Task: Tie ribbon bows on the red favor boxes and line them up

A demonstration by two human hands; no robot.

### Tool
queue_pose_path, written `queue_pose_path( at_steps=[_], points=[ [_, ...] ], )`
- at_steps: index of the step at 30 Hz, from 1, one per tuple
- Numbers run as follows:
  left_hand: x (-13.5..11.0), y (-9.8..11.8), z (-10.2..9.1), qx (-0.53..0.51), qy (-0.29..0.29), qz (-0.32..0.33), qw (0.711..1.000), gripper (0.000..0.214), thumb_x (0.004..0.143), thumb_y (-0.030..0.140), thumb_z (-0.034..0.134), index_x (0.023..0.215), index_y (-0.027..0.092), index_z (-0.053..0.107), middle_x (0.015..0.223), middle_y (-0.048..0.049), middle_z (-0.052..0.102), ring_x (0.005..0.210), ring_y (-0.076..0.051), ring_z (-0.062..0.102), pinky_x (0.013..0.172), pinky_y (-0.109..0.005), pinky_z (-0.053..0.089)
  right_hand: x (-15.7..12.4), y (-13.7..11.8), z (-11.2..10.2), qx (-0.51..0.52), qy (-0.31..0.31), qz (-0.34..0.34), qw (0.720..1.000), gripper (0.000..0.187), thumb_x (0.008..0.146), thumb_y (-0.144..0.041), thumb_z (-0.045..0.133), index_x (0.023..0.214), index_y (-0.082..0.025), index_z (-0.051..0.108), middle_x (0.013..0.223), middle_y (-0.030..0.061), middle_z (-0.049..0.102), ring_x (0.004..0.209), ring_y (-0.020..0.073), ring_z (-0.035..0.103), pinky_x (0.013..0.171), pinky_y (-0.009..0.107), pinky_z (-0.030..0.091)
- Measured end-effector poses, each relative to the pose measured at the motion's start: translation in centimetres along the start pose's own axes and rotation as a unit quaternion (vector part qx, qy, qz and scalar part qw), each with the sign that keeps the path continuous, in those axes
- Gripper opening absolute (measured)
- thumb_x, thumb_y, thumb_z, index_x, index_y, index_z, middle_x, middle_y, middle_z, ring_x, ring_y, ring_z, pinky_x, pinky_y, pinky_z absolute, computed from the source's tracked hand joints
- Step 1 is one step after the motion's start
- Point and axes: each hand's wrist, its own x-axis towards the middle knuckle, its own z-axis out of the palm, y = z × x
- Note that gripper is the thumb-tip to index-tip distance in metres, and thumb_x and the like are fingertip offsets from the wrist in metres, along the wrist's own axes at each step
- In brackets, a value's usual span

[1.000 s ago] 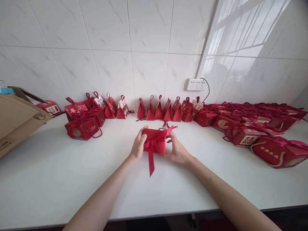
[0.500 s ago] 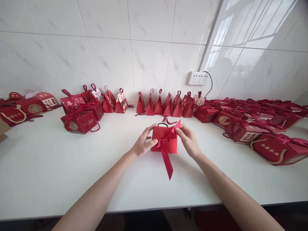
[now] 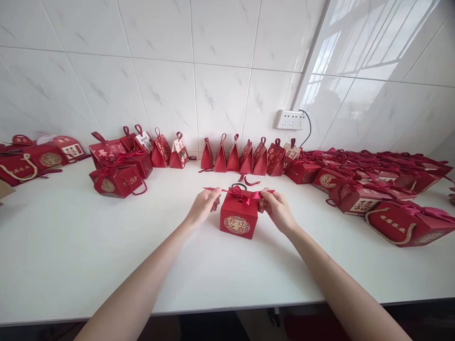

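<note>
A red gift box (image 3: 239, 222) with a round gold emblem and characters on its front stands on the white table in front of me. Across its top lies a dark pink satin ribbon (image 3: 237, 192) tied in a knot with small loops. My left hand (image 3: 206, 204) is closed in a pinch on the ribbon's left tail, which sticks out past the fingers. On the other side my right hand (image 3: 276, 208) pinches the right tail close to the box. A thin black loop (image 3: 239, 185) shows just behind the box.
Several triangular red boxes (image 3: 232, 154) line the tiled wall. Boxes with ribbons crowd the right, nearest a rope-handled box (image 3: 405, 225); more stand left, including a hexagonal box (image 3: 117, 182). A power strip (image 3: 288, 120) hangs on the wall. Fingers of another person (image 3: 452, 195) show at the right edge.
The box has turned from showing its plain flap side to standing with the emblem facing me. The ribbon tails, one hanging down before, are now stretched out to both sides between my hands.
</note>
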Motion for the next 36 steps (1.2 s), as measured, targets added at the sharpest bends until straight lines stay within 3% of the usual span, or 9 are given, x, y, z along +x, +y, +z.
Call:
queue_pose_path(
  at_steps=[6, 15, 17, 20, 23, 26, 29, 33, 36],
  points=[
    [0.4, -0.8, 0.4, -0.028, 0.012, 0.014, 0.999, 0.040, 0.074, 0.050, 0.056, 0.055, 0.019, 0.041, 0.052, 0.0035, 0.041, 0.048, -0.010, 0.039, 0.049, -0.024, 0.031, -0.1, 0.0, 0.0, 0.007, -0.072, 0.042, 0.997, 0.034, 0.072, -0.047, 0.065, 0.059, -0.018, 0.052, 0.055, -0.0016, 0.051, 0.052, 0.0110, 0.048, 0.056, 0.027, 0.042],
    [1.1, -0.7, -1.2, -0.136, 0.161, 0.082, 0.974, 0.033, 0.069, 0.025, 0.050, 0.047, 0.020, 0.027, 0.047, 0.0047, 0.027, 0.047, -0.009, 0.036, 0.052, -0.025, 0.034, 0.6, -0.5, -0.8, 0.156, 0.018, 0.062, 0.986, 0.033, 0.068, -0.029, 0.064, 0.048, -0.020, 0.039, 0.047, -0.0063, 0.029, 0.045, 0.0093, 0.038, 0.060, 0.030, 0.048],
    [1.5, -0.5, -2.0, -0.181, 0.236, 0.101, 0.949, 0.030, 0.069, 0.024, 0.048, 0.048, 0.020, 0.026, 0.047, 0.0052, 0.027, 0.047, -0.009, 0.035, 0.051, -0.024, 0.034, 0.6, -1.1, -1.1, 0.214, 0.059, 0.055, 0.974, 0.033, 0.066, -0.024, 0.061, 0.048, -0.020, 0.033, 0.045, -0.0074, 0.025, 0.043, 0.0080, 0.033, 0.058, 0.029, 0.048],
    [2.0, 0.1, -3.7, -0.282, 0.369, 0.109, 0.879, 0.027, 0.065, 0.021, 0.049, 0.050, 0.020, 0.026, 0.047, 0.0067, 0.026, 0.043, -0.007, 0.031, 0.048, -0.022, 0.033, 0.7, -2.2, -2.1, 0.326, 0.123, 0.022, 0.937, 0.035, 0.061, -0.016, 0.056, 0.050, -0.019, 0.024, 0.044, -0.0080, 0.023, 0.041, 0.0064, 0.030, 0.053, 0.025, 0.047],
    [2.4, 0.4, -4.8, -0.342, 0.418, 0.081, 0.838, 0.025, 0.066, 0.021, 0.049, 0.053, 0.020, 0.027, 0.048, 0.0075, 0.026, 0.042, -0.007, 0.030, 0.046, -0.021, 0.032, 0.6, -3.0, -3.2, 0.414, 0.160, -0.003, 0.896, 0.033, 0.059, -0.014, 0.052, 0.052, -0.018, 0.020, 0.045, -0.0078, 0.026, 0.040, 0.0058, 0.030, 0.051, 0.024, 0.045],
    [2.4, -0.1, -4.7, -0.326, 0.408, 0.057, 0.851, 0.015, 0.069, 0.027, 0.049, 0.061, 0.019, 0.038, 0.058, 0.0052, 0.038, 0.048, -0.008, 0.040, 0.051, -0.022, 0.036, 0.6, -3.2, -4.1, 0.452, 0.177, -0.016, 0.874, 0.031, 0.065, -0.026, 0.051, 0.053, -0.019, 0.023, 0.046, -0.0064, 0.029, 0.041, 0.0066, 0.034, 0.048, 0.023, 0.044],
    [2.1, -0.6, -3.7, -0.166, 0.373, 0.090, 0.909, 0.016, 0.069, 0.034, 0.053, 0.077, 0.020, 0.052, 0.081, -0.0003, 0.054, 0.074, -0.014, 0.054, 0.064, -0.025, 0.041, 1.0, -2.7, -4.7, 0.403, 0.179, -0.037, 0.897, 0.039, 0.071, -0.046, 0.050, 0.053, -0.019, 0.028, 0.046, -0.0057, 0.029, 0.042, 0.0078, 0.036, 0.045, 0.022, 0.041],
    [1.1, -0.7, -1.9, 0.037, 0.147, 0.119, 0.981, 0.030, 0.074, 0.045, 0.051, 0.084, 0.019, 0.061, 0.103, -0.0060, 0.062, 0.101, -0.021, 0.053, 0.084, -0.031, 0.039, 1.5, -1.6, -4.2, 0.173, 0.197, -0.057, 0.963, 0.037, 0.072, -0.049, 0.058, 0.055, -0.020, 0.045, 0.054, -0.0041, 0.039, 0.051, 0.0094, 0.043, 0.053, 0.024, 0.043],
    [0.3, -0.5, -0.9, 0.052, 0.009, 0.074, 0.996, 0.034, 0.074, 0.049, 0.056, 0.088, 0.019, 0.058, 0.101, -0.0060, 0.062, 0.096, -0.022, 0.055, 0.080, -0.031, 0.041, 1.1, -1.2, -2.8, -0.002, 0.148, -0.074, 0.986, 0.033, 0.074, -0.051, 0.059, 0.065, -0.019, 0.058, 0.077, 0.0008, 0.055, 0.073, 0.0126, 0.052, 0.068, 0.025, 0.045]
  ],
)
